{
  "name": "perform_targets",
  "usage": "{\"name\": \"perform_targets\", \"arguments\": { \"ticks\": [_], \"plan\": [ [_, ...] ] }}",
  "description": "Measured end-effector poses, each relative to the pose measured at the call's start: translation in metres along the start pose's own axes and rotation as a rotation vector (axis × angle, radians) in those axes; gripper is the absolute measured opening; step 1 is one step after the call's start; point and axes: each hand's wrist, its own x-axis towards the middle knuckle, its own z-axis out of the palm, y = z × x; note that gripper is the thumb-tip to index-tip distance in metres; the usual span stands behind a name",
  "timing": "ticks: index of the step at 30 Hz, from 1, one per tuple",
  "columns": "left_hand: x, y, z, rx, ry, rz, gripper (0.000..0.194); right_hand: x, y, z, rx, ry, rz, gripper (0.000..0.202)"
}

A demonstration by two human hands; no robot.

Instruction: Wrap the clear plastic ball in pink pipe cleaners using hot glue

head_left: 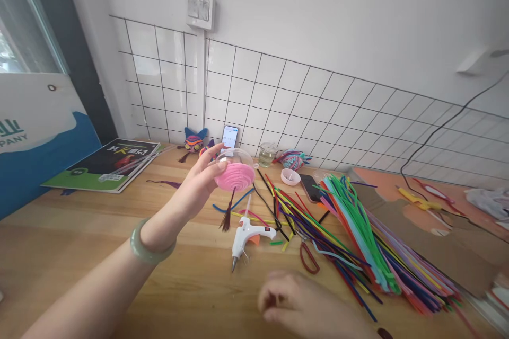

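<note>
My left hand (204, 172) holds up a clear plastic dome with a pink coiled base (237, 177), its thumb and fingers on the dome's left side. A dark tassel (226, 218) hangs from the underside of the pink base. Low in the view, my right hand (288, 296) is over the table, blurred, with its fingers curled; whether anything is in them cannot be made out. A white glue gun (248, 234) lies between the two hands, nozzle toward me. Red-handled scissors (309, 258) lie to its right.
Many colored pipe cleaners (366, 243) spread across the right of the wooden table (186, 280). Behind are a lit phone (229, 136), a glass jar (267, 154), a pink bowl (290, 177) and a dark phone (310, 188). Books (107, 164) lie left; a yellow tool (417, 199) lies right.
</note>
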Motion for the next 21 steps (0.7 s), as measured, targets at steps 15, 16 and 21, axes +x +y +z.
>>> {"name": "perform_targets", "arguments": {
  "ticks": [15, 16, 21],
  "plan": [
    [-0.01, -0.015, 0.01, 0.048, -0.081, -0.031, 0.07, 0.071, -0.045, -0.015, 0.563, 0.348, -0.235, 0.044],
    [-0.009, -0.016, 0.01, 0.043, -0.065, -0.032, 0.071, 0.071, -0.043, -0.01, 0.563, 0.332, -0.224, 0.045],
    [-0.001, -0.019, 0.01, -0.046, 0.03, -0.043, 0.073, 0.066, -0.031, 0.01, 0.542, 0.237, -0.158, 0.049]
  ]
}}
